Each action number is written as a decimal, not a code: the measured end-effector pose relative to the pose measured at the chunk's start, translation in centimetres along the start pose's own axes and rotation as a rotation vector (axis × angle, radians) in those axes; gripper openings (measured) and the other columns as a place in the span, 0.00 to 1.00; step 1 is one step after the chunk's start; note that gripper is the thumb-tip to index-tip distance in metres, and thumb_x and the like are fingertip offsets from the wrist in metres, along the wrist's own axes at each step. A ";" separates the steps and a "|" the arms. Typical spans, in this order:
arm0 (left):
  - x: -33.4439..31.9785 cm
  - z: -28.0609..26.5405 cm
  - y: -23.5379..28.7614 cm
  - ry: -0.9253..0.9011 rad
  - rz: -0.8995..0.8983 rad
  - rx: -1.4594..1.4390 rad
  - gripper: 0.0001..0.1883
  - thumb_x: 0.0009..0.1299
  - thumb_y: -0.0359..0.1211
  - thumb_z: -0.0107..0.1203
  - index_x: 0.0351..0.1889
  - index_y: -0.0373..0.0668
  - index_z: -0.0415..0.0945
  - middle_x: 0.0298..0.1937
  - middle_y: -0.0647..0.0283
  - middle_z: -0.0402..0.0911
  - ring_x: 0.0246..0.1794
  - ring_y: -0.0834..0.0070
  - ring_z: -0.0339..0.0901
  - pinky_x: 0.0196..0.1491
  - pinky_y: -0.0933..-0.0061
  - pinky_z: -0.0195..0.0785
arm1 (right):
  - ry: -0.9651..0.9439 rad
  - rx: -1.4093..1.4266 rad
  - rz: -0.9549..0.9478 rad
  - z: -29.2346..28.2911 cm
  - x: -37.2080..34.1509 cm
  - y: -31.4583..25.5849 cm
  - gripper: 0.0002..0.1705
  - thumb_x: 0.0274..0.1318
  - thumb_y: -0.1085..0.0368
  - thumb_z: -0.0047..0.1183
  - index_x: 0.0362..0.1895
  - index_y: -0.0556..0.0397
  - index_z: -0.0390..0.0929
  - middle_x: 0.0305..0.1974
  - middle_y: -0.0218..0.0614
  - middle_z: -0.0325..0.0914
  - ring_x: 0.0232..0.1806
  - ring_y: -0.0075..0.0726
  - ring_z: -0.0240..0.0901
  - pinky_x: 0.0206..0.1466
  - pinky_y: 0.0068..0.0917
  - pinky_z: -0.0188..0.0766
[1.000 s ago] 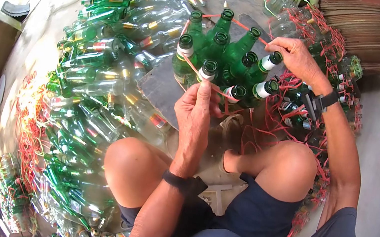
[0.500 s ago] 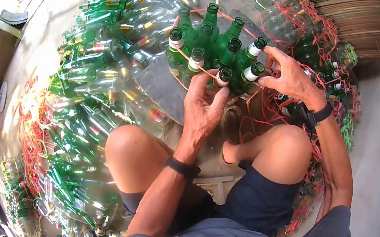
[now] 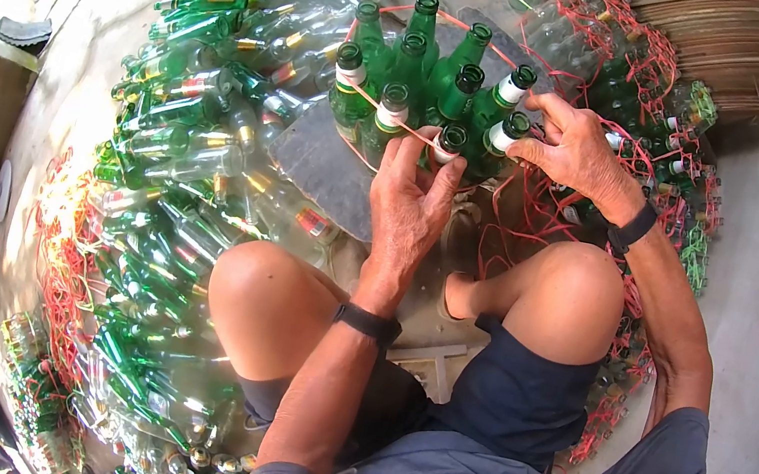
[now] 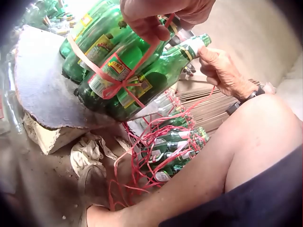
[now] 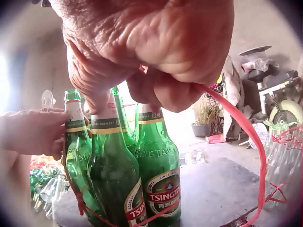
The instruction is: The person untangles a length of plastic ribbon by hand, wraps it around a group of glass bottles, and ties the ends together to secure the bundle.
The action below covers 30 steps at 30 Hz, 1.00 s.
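Note:
A cluster of green beer bottles (image 3: 411, 64) stands upright on a dark board (image 3: 304, 173). Red plastic string (image 3: 373, 102) loops round the outside of the bottles, with a knot (image 4: 124, 83) on the near side in the left wrist view. My left hand (image 3: 409, 212) holds the neck of the nearest bottle (image 3: 450, 140) between thumb and fingers. At the right side, my right hand (image 3: 582, 156) grips another bottle's neck (image 3: 508, 130). A length of string (image 5: 255, 137) runs out from its curled fingers in the right wrist view. My palm hides part of the necks there.
Loose green and clear bottles (image 3: 203, 145) lie heaped on the left. Tangled red string (image 3: 63, 273) lies beyond them. Tied bundles of bottles (image 3: 624, 62) line the right side, near stacked brown slats (image 3: 726, 55). My knees (image 3: 564, 295) are close below the board.
My right hand has come down from the string at the bundle's far right to a bottle neck. My left hand has shifted from the string to the nearest bottle. The bundle appears further left.

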<state>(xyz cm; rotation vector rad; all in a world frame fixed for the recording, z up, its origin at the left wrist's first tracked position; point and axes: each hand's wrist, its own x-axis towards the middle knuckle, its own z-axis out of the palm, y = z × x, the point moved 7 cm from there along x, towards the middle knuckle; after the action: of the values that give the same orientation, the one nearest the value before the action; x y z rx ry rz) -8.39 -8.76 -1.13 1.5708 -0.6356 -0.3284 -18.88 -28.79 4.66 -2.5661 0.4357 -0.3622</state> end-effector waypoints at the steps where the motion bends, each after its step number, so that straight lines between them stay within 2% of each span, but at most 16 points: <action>1: 0.0 -0.1 0.1 0.000 -0.002 0.001 0.19 0.70 0.32 0.65 0.58 0.38 0.79 0.45 0.65 0.79 0.28 0.84 0.70 0.32 0.79 0.69 | 0.023 0.013 -0.046 0.0 0.0 -0.1 0.31 0.49 0.48 0.75 0.48 0.57 0.80 0.15 0.30 0.50 0.17 0.26 0.46 0.21 0.35 0.49; 4: -0.1 -0.2 0.1 -0.003 -0.009 0.045 0.19 0.70 0.31 0.65 0.57 0.38 0.79 0.45 0.64 0.79 0.27 0.84 0.70 0.31 0.79 0.69 | 0.031 0.011 -0.086 0.1 0.0 -0.3 0.28 0.53 0.50 0.73 0.47 0.57 0.80 0.16 0.31 0.51 0.17 0.27 0.47 0.22 0.35 0.50; 10: 0.0 0.0 -0.4 0.021 -0.008 -0.003 0.19 0.70 0.30 0.65 0.58 0.38 0.79 0.44 0.63 0.78 0.28 0.83 0.73 0.30 0.78 0.69 | 0.078 0.030 -0.087 0.2 -0.2 -0.8 0.26 0.53 0.51 0.73 0.45 0.57 0.79 0.16 0.33 0.53 0.17 0.29 0.49 0.22 0.36 0.52; 13: -0.1 -0.2 0.0 0.001 0.054 0.107 0.19 0.71 0.31 0.64 0.59 0.38 0.79 0.45 0.63 0.78 0.28 0.84 0.74 0.30 0.79 0.69 | 0.078 0.007 -0.098 0.3 -0.3 -0.6 0.27 0.53 0.50 0.73 0.43 0.58 0.79 0.16 0.35 0.55 0.17 0.31 0.52 0.22 0.37 0.54; 15: 0.0 -0.1 -0.3 -0.006 -0.001 0.039 0.18 0.69 0.31 0.66 0.56 0.36 0.78 0.43 0.58 0.78 0.30 0.75 0.76 0.33 0.72 0.72 | 0.077 -0.012 -0.096 0.2 -0.3 -0.5 0.27 0.53 0.49 0.73 0.42 0.58 0.78 0.16 0.35 0.56 0.17 0.32 0.53 0.23 0.37 0.55; 17: 0.0 -0.1 -0.5 -0.015 0.009 0.022 0.18 0.69 0.31 0.66 0.56 0.36 0.78 0.43 0.58 0.78 0.31 0.75 0.77 0.33 0.72 0.73 | 0.071 -0.028 -0.079 0.3 -0.3 -0.5 0.28 0.52 0.48 0.73 0.40 0.60 0.78 0.16 0.37 0.57 0.18 0.34 0.55 0.23 0.37 0.57; 21: 0.0 0.0 -1.0 -0.032 0.014 -0.030 0.18 0.69 0.29 0.65 0.56 0.36 0.78 0.45 0.57 0.79 0.33 0.75 0.78 0.34 0.73 0.73 | 0.026 -0.052 -0.059 0.1 -0.2 -1.0 0.26 0.54 0.50 0.72 0.38 0.61 0.77 0.17 0.42 0.61 0.18 0.41 0.57 0.24 0.39 0.60; 23: 0.1 0.1 -1.1 -0.036 0.001 -0.051 0.17 0.69 0.27 0.65 0.55 0.36 0.78 0.47 0.57 0.79 0.33 0.75 0.79 0.34 0.73 0.75 | -0.001 -0.107 -0.054 0.1 -0.2 -1.4 0.25 0.56 0.50 0.69 0.36 0.61 0.77 0.18 0.48 0.64 0.19 0.52 0.63 0.27 0.44 0.63; 24: 0.0 0.2 -1.1 -0.041 -0.001 -0.052 0.17 0.69 0.27 0.65 0.55 0.36 0.78 0.47 0.57 0.79 0.33 0.75 0.79 0.34 0.73 0.75 | 0.000 -0.108 -0.048 0.0 -0.3 -1.7 0.25 0.56 0.50 0.69 0.36 0.61 0.77 0.18 0.48 0.64 0.19 0.52 0.63 0.27 0.44 0.63; 26: 0.0 0.1 -1.0 -0.043 0.000 -0.025 0.17 0.69 0.27 0.65 0.55 0.36 0.78 0.47 0.57 0.79 0.32 0.76 0.79 0.34 0.73 0.75 | 0.011 -0.140 -0.076 -0.1 -0.5 -2.7 0.25 0.58 0.50 0.66 0.34 0.62 0.76 0.20 0.54 0.69 0.25 0.62 0.72 0.30 0.49 0.66; 27: 0.0 0.1 -0.9 -0.046 -0.002 -0.027 0.17 0.69 0.27 0.65 0.55 0.36 0.78 0.47 0.57 0.79 0.32 0.76 0.79 0.34 0.73 0.75 | -0.029 -0.186 -0.036 0.0 -0.6 -3.0 0.24 0.61 0.50 0.63 0.32 0.61 0.75 0.24 0.57 0.74 0.32 0.66 0.77 0.33 0.52 0.68; 30: 0.0 0.1 -1.0 -0.034 -0.017 -0.080 0.18 0.69 0.27 0.65 0.55 0.37 0.78 0.47 0.57 0.79 0.31 0.75 0.79 0.33 0.72 0.74 | -0.031 -0.291 -0.059 0.7 -0.9 -2.9 0.22 0.64 0.51 0.60 0.32 0.60 0.76 0.24 0.56 0.76 0.32 0.65 0.78 0.34 0.53 0.72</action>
<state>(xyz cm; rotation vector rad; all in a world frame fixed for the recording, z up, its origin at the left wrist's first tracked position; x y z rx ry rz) -8.29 -8.85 -2.08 1.4971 -0.6286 -0.3895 -18.79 -25.72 5.46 -2.8678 0.4296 -0.2976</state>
